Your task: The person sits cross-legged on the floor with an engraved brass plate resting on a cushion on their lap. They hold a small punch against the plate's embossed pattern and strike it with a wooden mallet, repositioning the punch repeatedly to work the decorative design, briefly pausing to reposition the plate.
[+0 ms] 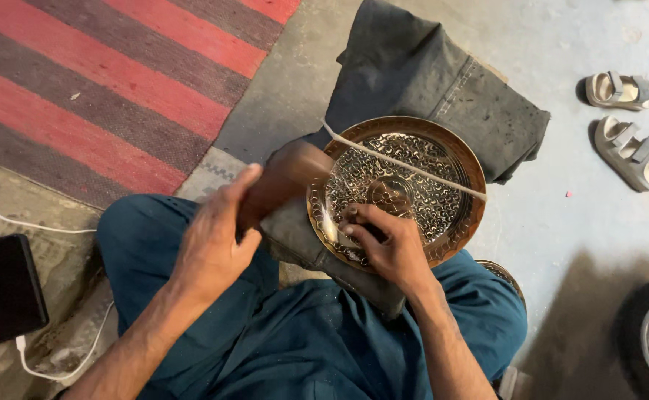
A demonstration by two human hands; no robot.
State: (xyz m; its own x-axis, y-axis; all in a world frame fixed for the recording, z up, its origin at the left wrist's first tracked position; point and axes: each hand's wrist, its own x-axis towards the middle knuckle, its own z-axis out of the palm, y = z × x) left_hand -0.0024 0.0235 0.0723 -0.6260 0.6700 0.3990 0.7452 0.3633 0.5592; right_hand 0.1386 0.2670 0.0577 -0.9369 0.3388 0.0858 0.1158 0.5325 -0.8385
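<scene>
Grey concrete floor (561, 222), striped red rug (117, 81), dark folded cloth (428, 81)

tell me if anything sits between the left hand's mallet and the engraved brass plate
Nothing visible blocks it. The left hand holds a blurred mallet just off the plate's left rim. The right hand rests on the plate, holding a small tool. A taut cord crosses the plate farther back.

Teal trousers, bare forearms, no sleeves vis., bare hands
</scene>
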